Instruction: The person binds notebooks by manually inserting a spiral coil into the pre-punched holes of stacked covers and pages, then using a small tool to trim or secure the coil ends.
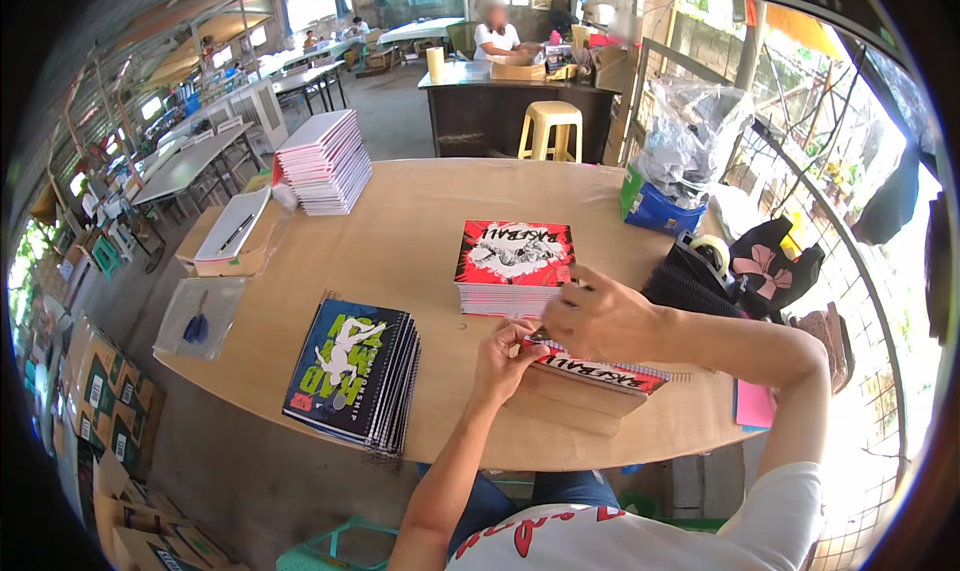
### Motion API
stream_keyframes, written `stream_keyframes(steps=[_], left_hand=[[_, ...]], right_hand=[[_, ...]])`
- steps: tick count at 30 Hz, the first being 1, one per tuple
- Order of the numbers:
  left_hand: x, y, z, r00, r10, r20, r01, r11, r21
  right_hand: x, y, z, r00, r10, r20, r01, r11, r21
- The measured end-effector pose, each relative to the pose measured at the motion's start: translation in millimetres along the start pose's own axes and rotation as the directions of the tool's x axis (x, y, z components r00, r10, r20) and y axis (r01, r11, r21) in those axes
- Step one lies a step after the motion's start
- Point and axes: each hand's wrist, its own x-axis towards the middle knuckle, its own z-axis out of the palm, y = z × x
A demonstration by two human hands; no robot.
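A red notebook (610,373) with a wire coil along its edge is tilted up near the table's front edge. My left hand (508,359) pinches its left end between thumb and fingers. Bent over the same end, my right hand (600,316) has its fingers closed. A small dark thing shows by its fingertips, too small to name. The coil sticks out past the notebook's right end. Just beyond my hands lies a stack of red printed books (515,266). Left of my left hand sits a pile of dark blue spiral notebooks (350,366).
The wooden table (400,231) also bears a tall white-and-pink stack (325,166) at the far left. At the right are a blue-green box (660,206) with clear plastic, a tape dispenser (708,256) and a black bag (770,266). A person (496,36) sits at a farther desk.
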Motion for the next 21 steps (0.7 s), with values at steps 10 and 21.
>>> stream_keyframes(steps=[10,21], left_hand=[[-14.7,77.0,25.0,0.908,0.409,-0.09,-0.193,0.601,0.775],[18.2,185.8,-37.9,0.794,0.607,-0.03,-0.246,0.366,0.897]], right_hand=[[-106.1,-12.3,-0.7,0.472,0.869,-0.148,-0.558,0.424,0.713],[-230.4,-165.6,144.1,0.243,0.968,0.066,-0.861,0.184,0.474]])
